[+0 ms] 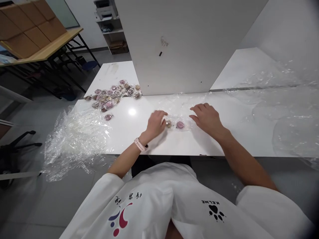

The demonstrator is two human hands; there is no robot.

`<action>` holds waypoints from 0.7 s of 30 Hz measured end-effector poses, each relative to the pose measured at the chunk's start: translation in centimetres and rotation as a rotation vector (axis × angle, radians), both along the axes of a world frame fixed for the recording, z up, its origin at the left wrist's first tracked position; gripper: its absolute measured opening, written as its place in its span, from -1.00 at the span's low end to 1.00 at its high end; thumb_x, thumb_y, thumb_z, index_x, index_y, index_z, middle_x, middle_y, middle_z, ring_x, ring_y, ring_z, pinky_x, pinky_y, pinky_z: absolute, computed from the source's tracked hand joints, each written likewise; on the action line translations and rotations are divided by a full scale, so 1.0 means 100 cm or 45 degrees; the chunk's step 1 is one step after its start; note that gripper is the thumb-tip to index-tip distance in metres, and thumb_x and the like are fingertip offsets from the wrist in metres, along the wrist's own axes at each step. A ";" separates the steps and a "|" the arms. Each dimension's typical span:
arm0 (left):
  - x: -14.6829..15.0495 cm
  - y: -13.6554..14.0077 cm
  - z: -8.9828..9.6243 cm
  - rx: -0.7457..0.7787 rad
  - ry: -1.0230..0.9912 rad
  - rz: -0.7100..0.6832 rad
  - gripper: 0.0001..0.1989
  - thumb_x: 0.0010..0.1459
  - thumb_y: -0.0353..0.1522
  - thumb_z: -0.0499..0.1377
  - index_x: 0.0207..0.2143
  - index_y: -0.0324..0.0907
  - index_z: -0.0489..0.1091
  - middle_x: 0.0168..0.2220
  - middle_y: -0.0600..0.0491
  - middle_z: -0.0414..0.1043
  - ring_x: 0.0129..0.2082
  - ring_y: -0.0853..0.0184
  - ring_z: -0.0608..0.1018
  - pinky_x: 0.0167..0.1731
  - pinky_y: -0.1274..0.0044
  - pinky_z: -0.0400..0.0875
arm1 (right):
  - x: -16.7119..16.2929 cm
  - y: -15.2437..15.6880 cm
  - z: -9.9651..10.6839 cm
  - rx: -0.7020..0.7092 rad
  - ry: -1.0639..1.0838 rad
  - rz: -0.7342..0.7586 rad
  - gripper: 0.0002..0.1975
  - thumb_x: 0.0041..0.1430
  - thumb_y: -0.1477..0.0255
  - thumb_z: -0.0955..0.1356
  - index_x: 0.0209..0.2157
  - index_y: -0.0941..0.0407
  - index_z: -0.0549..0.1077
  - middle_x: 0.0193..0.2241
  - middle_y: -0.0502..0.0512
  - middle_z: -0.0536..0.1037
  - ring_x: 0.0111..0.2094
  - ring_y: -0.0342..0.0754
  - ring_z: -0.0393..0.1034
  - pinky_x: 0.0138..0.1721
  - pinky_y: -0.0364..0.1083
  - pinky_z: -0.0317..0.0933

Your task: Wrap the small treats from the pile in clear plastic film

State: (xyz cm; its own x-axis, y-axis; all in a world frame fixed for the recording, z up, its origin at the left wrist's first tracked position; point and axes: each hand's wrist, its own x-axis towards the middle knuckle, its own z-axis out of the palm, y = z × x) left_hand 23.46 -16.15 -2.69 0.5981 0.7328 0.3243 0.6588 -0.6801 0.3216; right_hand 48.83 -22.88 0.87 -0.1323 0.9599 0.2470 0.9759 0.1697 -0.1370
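Observation:
My left hand (156, 123), with a pink watch band on its wrist, rests at the left end of a clear plastic bag (185, 117) on the white table. Its fingers are curved, thumb apart from them. Close by its thumb lies a small brownish-yellow wrapped piece (168, 123). To the right of that is a round pink wrapped piece (180, 124); both seem to be in or under the film. At the bag's right side hovers my right hand (207, 120), fingers and thumb apart, nothing visible between them.
A heap of pink and brown wrapped pieces (109, 98) lies at the table's left, one pink piece (108, 117) apart from it. Crumpled clear bags (74, 142) hang over the left edge. More clear film (289, 113) covers the right side. A white panel (184, 46) stands behind.

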 end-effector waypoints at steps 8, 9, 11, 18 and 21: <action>0.016 0.009 -0.039 -0.190 0.139 -0.266 -0.57 0.30 -0.51 -0.04 0.20 -0.20 0.23 0.24 -0.08 0.33 0.25 0.19 0.34 0.23 0.26 0.20 | -0.010 -0.042 -0.058 -0.219 0.265 0.263 -0.39 0.35 0.16 0.20 0.36 0.04 0.11 0.33 0.18 0.22 0.30 0.17 0.12 0.19 0.18 0.13; 0.017 0.014 -0.038 -0.204 0.105 -0.252 -0.60 0.31 -0.49 -0.04 0.17 -0.19 0.27 0.18 -0.08 0.39 0.19 0.20 0.39 0.18 0.29 0.25 | -0.007 -0.036 -0.070 -0.177 0.302 0.163 -0.45 0.35 0.18 0.19 0.31 0.04 0.21 0.28 0.18 0.30 0.27 0.16 0.18 0.17 0.18 0.14; 0.014 0.020 -0.034 -0.248 0.080 -0.234 -0.68 0.32 -0.44 0.02 0.08 -0.18 0.36 0.05 -0.07 0.49 0.06 0.20 0.48 0.04 0.33 0.35 | -0.002 -0.027 -0.085 -0.054 0.370 -0.011 -0.60 0.37 0.25 0.16 0.10 0.04 0.43 0.14 0.16 0.47 0.15 0.11 0.31 0.13 0.15 0.14; -0.026 0.001 -0.005 -0.719 -0.026 -0.095 -0.70 0.28 -0.11 0.13 -0.18 -0.15 0.47 -0.43 0.06 0.50 -0.47 0.32 0.49 -0.43 0.51 0.30 | -0.004 -0.042 -0.067 -0.057 0.424 -0.109 -0.64 0.38 0.30 0.11 -0.25 0.07 0.48 -0.38 0.07 0.59 -0.33 -0.01 0.45 -0.08 0.02 0.18; -0.034 -0.003 0.001 -0.868 0.032 -0.011 -0.67 0.23 -0.08 0.19 -0.19 -0.14 0.44 -0.48 0.09 0.45 -0.50 0.33 0.47 -0.49 0.53 0.25 | -0.010 -0.041 -0.055 -0.369 0.464 -0.141 -0.69 0.36 0.23 0.16 -0.21 0.04 0.47 -0.47 0.01 0.54 -0.44 -0.03 0.39 -0.37 -0.08 0.13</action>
